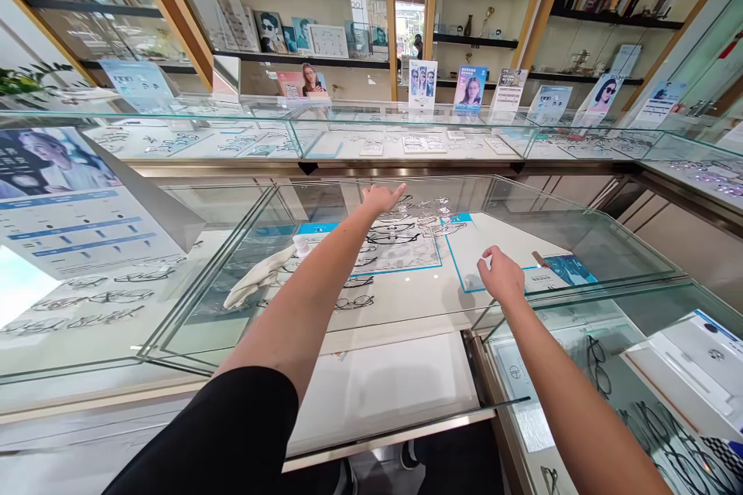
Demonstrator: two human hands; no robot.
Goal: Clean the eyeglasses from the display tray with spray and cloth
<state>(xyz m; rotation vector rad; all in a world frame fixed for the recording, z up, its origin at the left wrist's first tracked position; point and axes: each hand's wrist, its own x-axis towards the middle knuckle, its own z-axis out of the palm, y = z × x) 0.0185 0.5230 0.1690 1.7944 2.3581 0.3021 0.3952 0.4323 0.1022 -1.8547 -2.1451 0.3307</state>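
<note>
My left hand [381, 199] reaches over the glass display case, near its far edge. Its thumb is stretched out to the right, and no object shows in it; the other fingers are partly hidden. Rows of eyeglasses [395, 233] lie below and beside it on a blue-edged sheet. Farther right, above a blue-edged white mat [470, 255], my right hand [502, 274] has its fingers curled in, with nothing visible in them. A pale cloth [258, 277] lies to the left of my left forearm, beside a small white object [301, 246].
An open white drawer [388, 387] juts out in front of me. On the left stands a large printed sign [70, 201]. To the right, a lower glass case holds dark-framed glasses [597, 367] and a white box [690, 367]. More glass counters with small signs [422, 85] run behind.
</note>
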